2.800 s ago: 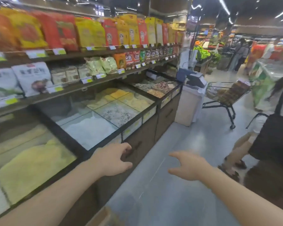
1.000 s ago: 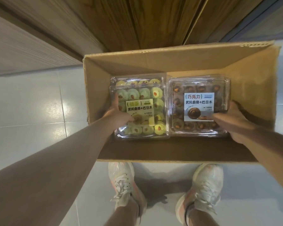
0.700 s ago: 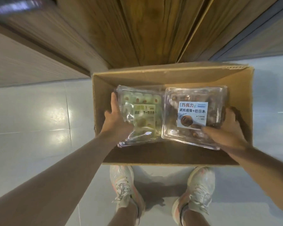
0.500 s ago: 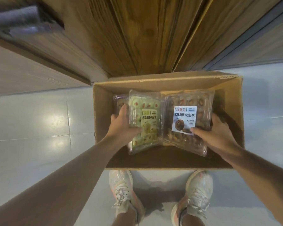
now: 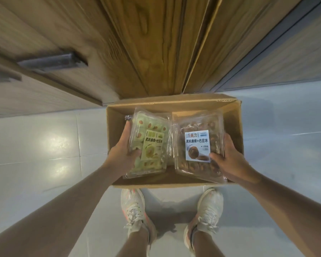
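An open cardboard box (image 5: 230, 115) stands on the floor right in front of my feet. My left hand (image 5: 121, 152) grips a clear plastic pack of green cookies (image 5: 150, 145) by its left edge, thumb on the lid. My right hand (image 5: 230, 158) grips a clear pack of chocolate cookies (image 5: 196, 145) with a white label by its right edge. Both packs are tilted and raised above the box's opening, side by side. Another pack's corner (image 5: 128, 117) shows deeper in the box on the left.
A wooden cabinet front (image 5: 152, 52) rises just behind the box, with dark handles (image 5: 50, 61) on the left. Pale glossy floor tiles (image 5: 44, 149) spread to both sides. My two white sneakers (image 5: 135, 206) stand close to the box's near wall.
Both packs have come up out of the box in my hands and tilted toward me. Well before that I was facing a shop aisle with nothing in my hands.
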Available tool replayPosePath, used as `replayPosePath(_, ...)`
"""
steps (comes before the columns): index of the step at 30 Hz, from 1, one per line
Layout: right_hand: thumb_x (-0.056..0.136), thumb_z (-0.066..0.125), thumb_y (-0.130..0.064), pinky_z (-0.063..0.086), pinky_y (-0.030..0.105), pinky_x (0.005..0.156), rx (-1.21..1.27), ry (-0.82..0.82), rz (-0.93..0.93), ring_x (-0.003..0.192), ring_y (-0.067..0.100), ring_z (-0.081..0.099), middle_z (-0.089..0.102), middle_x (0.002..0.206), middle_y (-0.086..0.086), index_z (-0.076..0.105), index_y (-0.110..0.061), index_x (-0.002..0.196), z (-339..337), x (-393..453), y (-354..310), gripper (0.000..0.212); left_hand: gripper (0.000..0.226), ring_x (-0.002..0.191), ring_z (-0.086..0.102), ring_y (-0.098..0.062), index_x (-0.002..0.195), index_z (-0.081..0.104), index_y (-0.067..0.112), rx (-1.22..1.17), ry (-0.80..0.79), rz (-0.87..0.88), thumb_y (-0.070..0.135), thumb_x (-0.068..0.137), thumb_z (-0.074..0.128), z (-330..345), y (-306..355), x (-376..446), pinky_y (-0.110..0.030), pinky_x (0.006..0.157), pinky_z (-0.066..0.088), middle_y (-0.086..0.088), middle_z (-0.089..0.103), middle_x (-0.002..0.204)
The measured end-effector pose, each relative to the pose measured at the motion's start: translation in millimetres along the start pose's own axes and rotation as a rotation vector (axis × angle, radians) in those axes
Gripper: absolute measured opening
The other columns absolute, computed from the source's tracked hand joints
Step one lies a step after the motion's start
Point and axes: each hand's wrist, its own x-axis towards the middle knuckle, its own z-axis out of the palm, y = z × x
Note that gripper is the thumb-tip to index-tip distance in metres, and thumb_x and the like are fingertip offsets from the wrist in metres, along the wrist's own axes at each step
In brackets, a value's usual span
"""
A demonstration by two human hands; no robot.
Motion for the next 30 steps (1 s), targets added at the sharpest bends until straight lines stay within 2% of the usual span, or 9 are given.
replayPosePath(2,0.099,0.06,-0.008,0.046,0.022,0.094,0.016,0.033,-0.002,0.118,0.016,0.053,0.055,0.13,-0.003,0.02,-0.019,0.155,-24,-39,-24,0.07,0.098,0.133,0.055,-0.018,0.157,0.0,0.056,-0.033,-0.058,0.065,0.009,0.097,0.062,-23,20,-29,-0.049,0.099,0.055,0.017,0.052,0.149)
replayPosePath(6,0.102,0.056,-0.016,0.046,0.015,0.069,0.051,0.065,-0.053,0.105,0.021,0.059,0.059,0.129,-0.004,0.018,-0.032,0.156,-77,-113,-78,0.068,0.093,0.129,0.061,-0.03,0.154,0.009,0.06,-0.078,-0.046,0.147,0.013,0.094,0.063,-72,79,-100,-0.066,0.098,0.052,0.006,0.061,0.145)
replayPosePath(11,0.101,0.057,-0.017,0.049,0.037,0.104,0.167,0.086,-0.174,0.123,0.017,0.061,0.061,0.135,-0.015,0.022,-0.042,0.152,-135,-232,-147,0.067,0.09,0.125,0.065,-0.021,0.16,0.02,0.041,-0.213,-0.007,0.27,-0.015,0.098,0.053,-125,169,-222,-0.041,0.095,0.06,0.0,0.065,0.139)
replayPosePath(16,0.1,0.061,-0.017,0.041,-0.001,0.077,0.215,0.182,-0.293,0.108,-0.006,0.063,0.065,0.117,-0.034,0.028,-0.049,0.147,-186,-367,-217,0.066,0.084,0.124,0.066,-0.022,0.157,0.028,0.038,-0.299,0.094,0.373,-0.014,0.096,0.055,-175,246,-345,-0.03,0.097,0.056,0.003,0.071,0.131)
replayPosePath(18,0.1,0.061,-0.017,0.044,0.002,0.083,0.205,0.2,-0.373,0.107,-0.011,0.063,0.063,0.114,-0.042,0.025,-0.059,0.138,-204,-414,-245,0.068,0.084,0.121,0.068,-0.016,0.154,0.03,0.042,-0.319,0.111,0.432,-0.013,0.096,0.056,-195,274,-387,-0.024,0.087,0.059,0.007,0.071,0.13)
replayPosePath(20,0.1,0.06,-0.018,0.05,0.02,0.096,0.202,0.222,-0.419,0.105,-0.006,0.067,0.065,0.114,-0.04,0.023,-0.066,0.134,-224,-452,-271,0.069,0.083,0.112,0.07,-0.005,0.15,0.028,0.047,-0.354,0.161,0.478,-0.008,0.096,0.059,-214,297,-424,-0.016,0.08,0.058,0.017,0.073,0.122)
replayPosePath(22,0.101,0.059,-0.019,0.05,0.029,0.099,0.201,0.258,-0.478,0.103,-0.009,0.066,0.064,0.114,-0.041,0.024,-0.064,0.138,-243,-485,-296,0.068,0.084,0.114,0.071,-0.012,0.151,0.026,0.05,-0.371,0.189,0.535,-0.001,0.096,0.063,-234,316,-455,-0.023,0.085,0.059,0.012,0.074,0.122)
replayPosePath(26,0.102,0.056,-0.025,0.038,0.005,0.083,0.157,0.331,-0.621,0.095,-0.039,0.044,0.043,0.098,-0.067,0.015,-0.068,0.132,-281,-542,-352,0.066,0.087,0.119,0.069,-0.016,0.145,0.025,0.068,-0.399,0.282,0.624,0.017,0.093,0.072,-272,357,-508,-0.044,0.099,0.057,0.006,0.071,0.13)
replayPosePath(30,0.102,0.056,-0.026,0.036,0.001,0.084,0.184,0.385,-0.721,0.1,-0.026,0.05,0.047,0.12,-0.048,0.019,-0.058,0.14,-315,-582,-399,0.062,0.083,0.116,0.065,0.004,0.141,0.032,0.069,-0.478,0.357,0.741,0.015,0.092,0.072,-300,400,-553,-0.035,0.097,0.058,0.008,0.064,0.136)
